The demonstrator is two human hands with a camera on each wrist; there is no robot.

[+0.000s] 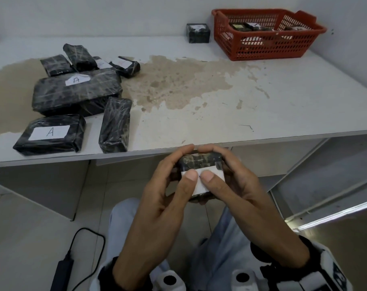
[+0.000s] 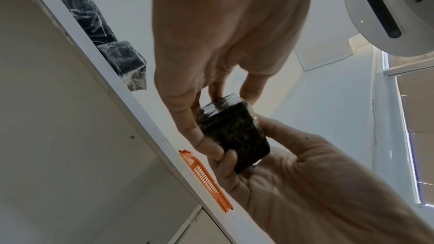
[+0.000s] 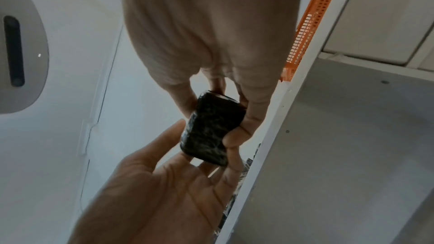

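Just off the near edge of the white table [image 1: 293,97], over the person's lap, a small black plastic-wrapped packet [image 1: 199,161] sits clamped between both hands. The left hand [image 1: 157,202] and right hand [image 1: 243,194] curl round its ends, thumbs pressed side by side on its white label [image 1: 218,175]. At the table's left lie similar packets [image 1: 73,91] (two marked "A"); a red basket [image 1: 247,11] stands at the far right.

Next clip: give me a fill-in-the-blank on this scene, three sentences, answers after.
1. The left hand and right hand grip one small black packet, both thumbs on its white ____.
2. The large packet on the table bears the letter ____.
3. At the table's far right stands a red ____.
Missing: label; A; basket.
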